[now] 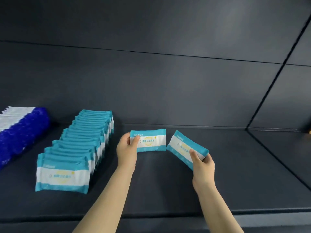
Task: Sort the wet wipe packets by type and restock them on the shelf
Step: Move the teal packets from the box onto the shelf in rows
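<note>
You are facing a dark shelf [168, 185] that carries two rows of wet wipe packets, both on its left part. The teal row [87, 140] runs from the front edge back toward the rear wall, the packets standing on edge and packed face to back. Its front packet [62, 174] faces you: teal bands at top and bottom, and a white middle band with a yellow ring and dark characters too blurred to read. Further left and apart from it lies the blue row [21, 130], dark blue packets with white upper parts. No writing can be read on them.

Your left hand [127, 149] grips the left end of an upright packet [149, 140], thumb on its face and fingers behind. It matches the teal type, and its white band reads 酒精卫生湿巾 over a yellow ring. The small white logo in the top teal band is too small to read. This packet is just right of the teal row's far end, and you cannot tell if its lower edge touches the shelf.

Your right hand [202, 167] pinches the lower right end of a tilted packet [183, 147] of the same teal type, its print blurred. The two held packets nearly meet at their near corners.
</note>
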A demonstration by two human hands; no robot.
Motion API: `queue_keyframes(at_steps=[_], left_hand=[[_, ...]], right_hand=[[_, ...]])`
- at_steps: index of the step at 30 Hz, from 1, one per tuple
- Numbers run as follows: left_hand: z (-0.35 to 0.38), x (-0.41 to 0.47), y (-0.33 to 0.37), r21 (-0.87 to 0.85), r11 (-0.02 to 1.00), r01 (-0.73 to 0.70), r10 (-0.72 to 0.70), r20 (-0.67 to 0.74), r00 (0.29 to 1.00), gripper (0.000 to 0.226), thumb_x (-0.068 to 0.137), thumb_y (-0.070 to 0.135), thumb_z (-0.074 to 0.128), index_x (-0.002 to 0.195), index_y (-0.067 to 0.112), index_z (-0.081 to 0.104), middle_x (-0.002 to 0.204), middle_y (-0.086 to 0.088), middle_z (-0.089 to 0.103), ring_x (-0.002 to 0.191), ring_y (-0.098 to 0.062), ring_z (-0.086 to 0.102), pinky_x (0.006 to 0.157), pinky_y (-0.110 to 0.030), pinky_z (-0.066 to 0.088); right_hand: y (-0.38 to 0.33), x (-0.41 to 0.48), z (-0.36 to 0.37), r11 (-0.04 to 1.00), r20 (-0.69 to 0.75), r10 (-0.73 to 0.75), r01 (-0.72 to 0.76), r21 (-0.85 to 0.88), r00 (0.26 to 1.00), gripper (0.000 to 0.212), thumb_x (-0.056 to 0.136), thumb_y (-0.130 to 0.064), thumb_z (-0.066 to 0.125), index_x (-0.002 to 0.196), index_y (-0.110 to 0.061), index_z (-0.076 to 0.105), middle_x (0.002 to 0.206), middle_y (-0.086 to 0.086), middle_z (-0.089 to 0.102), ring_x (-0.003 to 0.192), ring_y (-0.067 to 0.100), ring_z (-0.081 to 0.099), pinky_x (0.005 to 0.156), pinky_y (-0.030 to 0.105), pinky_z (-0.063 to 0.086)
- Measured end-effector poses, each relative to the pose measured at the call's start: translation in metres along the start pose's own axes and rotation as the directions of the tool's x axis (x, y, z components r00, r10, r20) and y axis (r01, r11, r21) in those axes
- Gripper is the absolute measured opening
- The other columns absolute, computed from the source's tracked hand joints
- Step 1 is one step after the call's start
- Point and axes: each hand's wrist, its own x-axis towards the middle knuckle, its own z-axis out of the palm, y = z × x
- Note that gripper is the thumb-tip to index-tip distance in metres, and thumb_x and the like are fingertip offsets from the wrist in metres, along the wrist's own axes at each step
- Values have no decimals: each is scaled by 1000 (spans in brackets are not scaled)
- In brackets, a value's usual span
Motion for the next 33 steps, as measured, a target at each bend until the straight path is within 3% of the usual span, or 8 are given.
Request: queue_keyframes(at_steps=[4,9,12,20,24,27,29,33], left_hand=[[20,50,-5,93,993,-70,69,13,998,10,95,19,62,104,24,62,99,7,70,95,-10,68,70,-20,51],[42,101,-20,264,958,-112,118,-7,993,23,89,43,55,111,36,60,102,10,69,97,-13,66,81,-38,56],[50,113,-23,268,954,-137,149,-25,989,23,95,33,57,117,26,63,106,5,69,96,-12,67,71,-26,53],[56,113,-18,160,968,-192,202,-47,978,14,96,26,60,110,25,63,101,13,66,84,4,60,70,-5,44],[60,110,-18,138,965,-224,229,-18,973,18,94,33,61,109,23,60,104,8,65,87,0,61,72,-9,46],[60,110,-25,245,936,-251,255,18,967,32,85,39,66,114,27,58,111,10,63,100,-6,61,84,-22,51],[60,109,-26,294,923,-247,250,27,968,38,77,32,65,114,30,54,111,12,61,107,-12,60,90,-32,53],[59,108,-23,304,921,-241,247,20,969,38,86,8,65,112,31,49,111,12,60,101,2,58,87,-21,52]], right_hand=[[3,32,23,1000,16,13,-13,9,1000,8,95,-17,65,98,-23,60,102,-6,68,94,6,64,77,21,51],[12,77,58,999,-34,-9,11,43,999,7,95,-19,65,101,-21,62,103,-4,72,94,8,69,78,22,51],[17,99,74,998,-21,-34,35,48,999,10,95,-19,66,105,-18,64,102,-4,74,94,8,71,80,23,52],[28,139,116,884,198,-239,297,-361,951,2,93,-24,66,95,-22,66,89,-10,72,86,2,68,74,24,52],[37,147,127,774,227,-328,398,-492,917,18,85,-41,72,93,-31,60,93,-11,65,94,13,62,78,33,53],[34,146,125,786,178,-363,403,-469,915,30,82,-35,79,95,-34,52,97,-11,61,89,9,59,73,22,48],[35,146,124,803,181,-356,399,-443,917,35,82,-33,80,99,-36,49,102,-12,62,90,6,61,74,20,49],[42,149,124,760,202,-382,431,-486,902,25,88,-37,72,103,-33,52,101,-11,62,95,13,60,80,33,53]])
